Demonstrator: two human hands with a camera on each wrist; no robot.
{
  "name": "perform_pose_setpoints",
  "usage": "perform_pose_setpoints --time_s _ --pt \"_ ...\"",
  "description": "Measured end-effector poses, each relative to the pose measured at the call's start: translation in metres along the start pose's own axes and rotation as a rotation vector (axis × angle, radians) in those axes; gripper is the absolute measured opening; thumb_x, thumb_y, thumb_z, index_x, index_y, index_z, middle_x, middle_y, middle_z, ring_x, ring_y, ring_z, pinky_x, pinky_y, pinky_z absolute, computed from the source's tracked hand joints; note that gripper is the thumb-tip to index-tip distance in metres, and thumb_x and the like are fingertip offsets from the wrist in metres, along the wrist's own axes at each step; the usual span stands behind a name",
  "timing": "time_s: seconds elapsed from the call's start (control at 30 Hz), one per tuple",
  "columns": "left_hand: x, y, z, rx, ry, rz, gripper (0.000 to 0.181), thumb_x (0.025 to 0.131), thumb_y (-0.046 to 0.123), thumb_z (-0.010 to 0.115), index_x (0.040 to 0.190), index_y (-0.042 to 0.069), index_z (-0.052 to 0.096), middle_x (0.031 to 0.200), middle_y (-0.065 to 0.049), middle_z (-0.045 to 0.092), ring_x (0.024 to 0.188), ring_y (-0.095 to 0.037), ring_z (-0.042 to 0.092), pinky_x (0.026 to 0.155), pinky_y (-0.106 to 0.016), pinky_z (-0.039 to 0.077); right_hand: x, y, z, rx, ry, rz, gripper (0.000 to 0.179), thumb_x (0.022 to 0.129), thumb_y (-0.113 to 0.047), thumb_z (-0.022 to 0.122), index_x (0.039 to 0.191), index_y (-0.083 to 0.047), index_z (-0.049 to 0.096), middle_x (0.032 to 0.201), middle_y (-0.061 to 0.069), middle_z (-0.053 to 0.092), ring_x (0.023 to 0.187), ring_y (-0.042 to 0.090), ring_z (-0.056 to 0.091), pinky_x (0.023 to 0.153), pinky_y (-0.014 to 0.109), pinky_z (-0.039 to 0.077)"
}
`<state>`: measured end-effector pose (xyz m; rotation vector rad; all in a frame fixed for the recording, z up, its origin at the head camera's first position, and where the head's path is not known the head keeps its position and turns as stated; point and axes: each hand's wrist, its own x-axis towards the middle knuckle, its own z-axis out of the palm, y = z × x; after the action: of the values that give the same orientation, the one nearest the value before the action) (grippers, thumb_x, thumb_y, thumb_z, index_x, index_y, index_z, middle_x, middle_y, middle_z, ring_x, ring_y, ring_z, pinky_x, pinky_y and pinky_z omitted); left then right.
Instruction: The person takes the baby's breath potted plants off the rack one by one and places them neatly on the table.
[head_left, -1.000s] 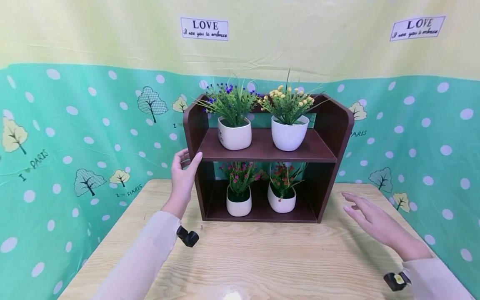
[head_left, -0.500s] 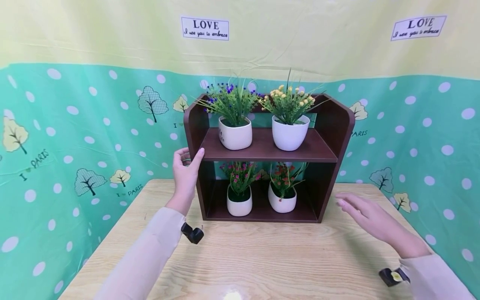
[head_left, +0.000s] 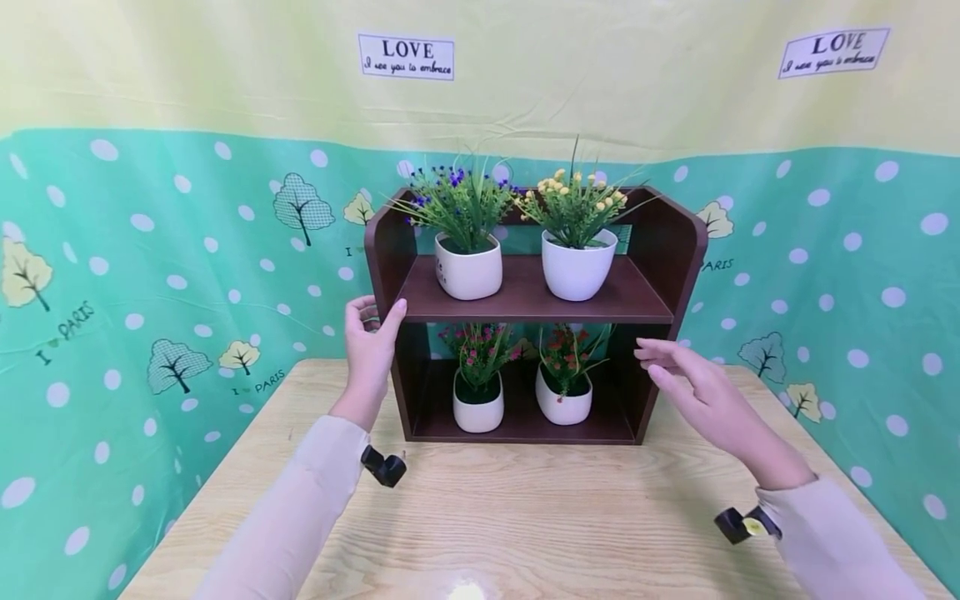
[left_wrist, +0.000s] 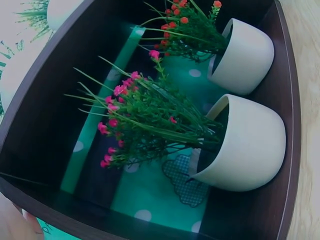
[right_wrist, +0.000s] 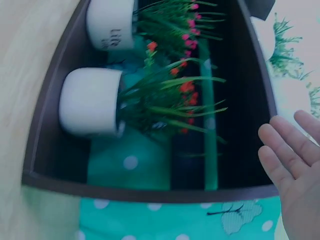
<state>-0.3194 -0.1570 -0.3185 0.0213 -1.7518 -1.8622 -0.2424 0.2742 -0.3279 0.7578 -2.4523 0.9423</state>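
Observation:
A dark brown two-tier shelf [head_left: 536, 310] stands on the wooden table. My left hand [head_left: 369, 358] grips its left side panel, thumb at the front edge and fingers around the outer side. In front of the right panel is my right hand [head_left: 701, 400], fingers fairly straight, holding nothing. The upper tier bears a white pot with purple flowers [head_left: 470, 271] and a white pot with yellow flowers [head_left: 579, 271]. Below sit a pot with pink flowers [left_wrist: 245, 145] and a pot with red-orange flowers [right_wrist: 92, 101].
The light wooden table [head_left: 510, 517] reaches toward me in front of the shelf. Behind and at both sides hangs a green and yellow curtain [head_left: 180, 250] with dots and trees. Each wrist wears a small black camera [head_left: 384, 467].
My right hand has moved left and up, closer to the shelf's right panel. The left hand stays on the left panel with only a slight shift, and the shelf and pots stand still.

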Motion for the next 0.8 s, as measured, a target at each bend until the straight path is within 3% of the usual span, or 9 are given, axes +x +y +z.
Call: perform_pose_setpoints --time_s 0.33,0.57,0.8 --pt "-0.001 -0.004 0.001 0.030 0.031 0.067 0.049 0.090 0.039 0.075 0.124 0.014 0.048 0.115 -0.003 0.051 0.102 -0.019 0.045 0.080 -0.031 0.044 0.036 -0.021 0.000 0.027 0.106 -0.113 0.043 0.100 -0.009 0.062 0.141 -0.007 0.051 0.130 0.006 0.060 0.116 0.019 0.056 0.095 0.012 0.041" --pt "-0.001 -0.007 0.003 0.031 0.038 0.103 0.049 0.090 0.040 0.075 0.123 0.015 0.049 0.115 -0.003 0.053 0.101 -0.019 0.046 0.079 -0.032 0.044 0.055 -0.024 0.002 0.006 0.162 -0.110 0.045 0.099 -0.015 0.064 0.141 -0.005 0.051 0.139 0.007 0.054 0.122 0.024 0.053 0.100 0.013 0.037" --pt "-0.003 -0.005 0.002 0.025 0.039 0.097 0.048 0.091 0.038 0.075 0.123 0.014 0.049 0.116 -0.003 0.052 0.102 -0.019 0.046 0.080 -0.032 0.044 0.079 -0.029 0.005 0.040 0.212 -0.049 0.056 0.097 -0.019 0.068 0.146 -0.006 0.045 0.145 0.010 0.047 0.129 0.029 0.048 0.107 0.043 0.041"
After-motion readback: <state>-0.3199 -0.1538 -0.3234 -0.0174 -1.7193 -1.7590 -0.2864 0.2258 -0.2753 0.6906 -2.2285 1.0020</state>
